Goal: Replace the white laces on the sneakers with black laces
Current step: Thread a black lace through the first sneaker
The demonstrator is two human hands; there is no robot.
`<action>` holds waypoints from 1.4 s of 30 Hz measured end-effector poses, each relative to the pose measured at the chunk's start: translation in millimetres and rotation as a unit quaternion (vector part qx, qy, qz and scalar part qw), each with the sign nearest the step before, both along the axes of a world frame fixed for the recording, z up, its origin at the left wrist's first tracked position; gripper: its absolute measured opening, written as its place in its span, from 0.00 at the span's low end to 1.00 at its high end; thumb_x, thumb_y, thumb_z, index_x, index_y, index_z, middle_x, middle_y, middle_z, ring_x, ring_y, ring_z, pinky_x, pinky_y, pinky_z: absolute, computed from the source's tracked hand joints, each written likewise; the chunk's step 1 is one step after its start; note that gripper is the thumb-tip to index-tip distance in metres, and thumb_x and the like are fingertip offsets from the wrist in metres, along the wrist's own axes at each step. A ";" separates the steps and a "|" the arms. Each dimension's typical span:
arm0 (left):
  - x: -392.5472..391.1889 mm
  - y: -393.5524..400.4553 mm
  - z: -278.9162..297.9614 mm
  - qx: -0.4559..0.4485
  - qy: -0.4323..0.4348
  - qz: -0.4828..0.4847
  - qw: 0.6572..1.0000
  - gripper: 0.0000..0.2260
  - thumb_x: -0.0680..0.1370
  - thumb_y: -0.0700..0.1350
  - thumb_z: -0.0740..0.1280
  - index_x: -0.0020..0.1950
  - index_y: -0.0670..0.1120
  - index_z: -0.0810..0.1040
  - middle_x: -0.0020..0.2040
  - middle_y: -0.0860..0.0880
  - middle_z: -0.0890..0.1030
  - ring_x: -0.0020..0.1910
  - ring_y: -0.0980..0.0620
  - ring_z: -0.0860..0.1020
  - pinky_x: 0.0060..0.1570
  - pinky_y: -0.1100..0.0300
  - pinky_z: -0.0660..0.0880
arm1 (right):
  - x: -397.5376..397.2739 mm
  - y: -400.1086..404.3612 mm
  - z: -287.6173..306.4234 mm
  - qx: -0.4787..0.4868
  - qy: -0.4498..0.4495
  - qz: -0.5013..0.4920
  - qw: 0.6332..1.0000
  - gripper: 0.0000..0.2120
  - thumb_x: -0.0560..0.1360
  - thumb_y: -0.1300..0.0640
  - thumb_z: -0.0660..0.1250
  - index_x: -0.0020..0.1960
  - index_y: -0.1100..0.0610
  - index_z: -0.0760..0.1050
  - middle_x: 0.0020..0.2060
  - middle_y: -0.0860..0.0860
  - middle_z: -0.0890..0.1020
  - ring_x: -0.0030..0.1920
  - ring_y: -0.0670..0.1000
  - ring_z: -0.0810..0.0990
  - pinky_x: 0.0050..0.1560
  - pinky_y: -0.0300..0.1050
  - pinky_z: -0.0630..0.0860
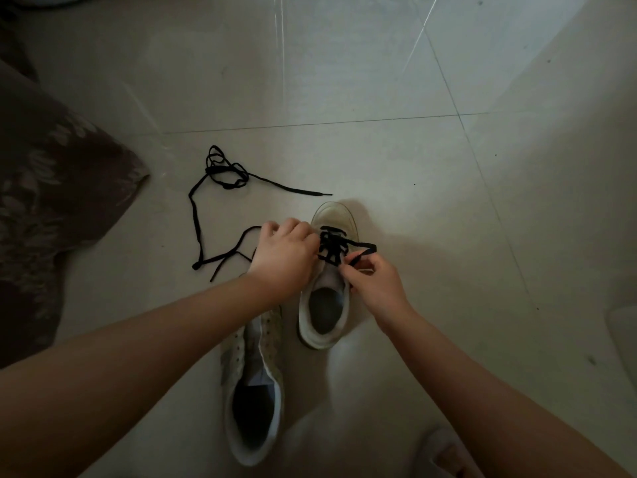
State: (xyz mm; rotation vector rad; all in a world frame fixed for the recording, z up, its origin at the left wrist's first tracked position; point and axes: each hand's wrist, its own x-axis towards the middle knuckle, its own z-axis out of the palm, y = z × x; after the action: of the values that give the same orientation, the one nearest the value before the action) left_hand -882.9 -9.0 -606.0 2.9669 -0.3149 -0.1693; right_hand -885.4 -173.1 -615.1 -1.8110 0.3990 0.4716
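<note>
Two white sneakers are seen on a pale tiled floor, near its lower middle. The farther sneaker, toe pointing away, is partly threaded with a black lace that crosses over its tongue in several rows. The left hand is held over the left side of this shoe with its fingers curled; a strand of the lace appears to be gripped there, though the fingertips are hidden behind the knuckles. From under that hand the lace runs out to the left and lies loose on the tiles. The right hand is placed at the right side of the same shoe, and a loop of the lace is pinched between its thumb and fingers just beside the upper eyelets. The nearer sneaker is seen just beside the first, towards the floor's lower edge, with no lace in its eyelets and its opening facing up. A second black lace lies in a loose tangle on the tiles beyond the left hand, one end stretched towards the right. A dark patterned cushion is seen at the floor's left edge. Bare toes are seen at the lower edge, right of the nearer sneaker.
</note>
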 end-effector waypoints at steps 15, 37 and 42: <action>1.3 8.2 1.3 -0.045 0.046 -0.013 0.998 0.17 0.79 0.52 0.58 0.67 0.52 0.68 0.61 0.54 0.76 0.64 0.51 0.68 0.61 0.54 0.58 | 0.5 0.3 -3.1 -0.019 -0.002 0.014 1.000 0.04 0.72 0.61 0.69 0.44 0.54 0.75 0.37 0.49 0.78 0.38 0.47 0.76 0.39 0.37 0.73; 8.8 37.8 -8.6 0.079 0.056 0.032 0.995 0.09 0.80 0.48 0.58 0.55 0.46 0.75 0.54 0.46 0.75 0.55 0.45 0.72 0.59 0.50 0.62 | 3.2 6.0 4.9 -0.056 -0.041 0.046 0.997 0.07 0.71 0.63 0.69 0.48 0.56 0.76 0.38 0.48 0.77 0.36 0.45 0.75 0.38 0.38 0.74; 7.5 36.7 3.0 -0.280 0.195 0.133 0.931 0.10 0.80 0.47 0.60 0.40 0.46 0.73 0.34 0.49 0.75 0.33 0.52 0.73 0.40 0.57 0.71 | 2.0 0.1 1.7 -0.091 -0.074 0.054 0.992 0.08 0.71 0.63 0.69 0.48 0.54 0.76 0.40 0.48 0.76 0.37 0.43 0.73 0.38 0.32 0.70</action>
State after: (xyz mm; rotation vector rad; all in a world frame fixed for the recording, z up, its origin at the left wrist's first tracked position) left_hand -875.4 27.8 -603.0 2.3090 0.0836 -0.5262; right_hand -883.5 -173.0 -613.4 -2.0369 0.2479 0.3827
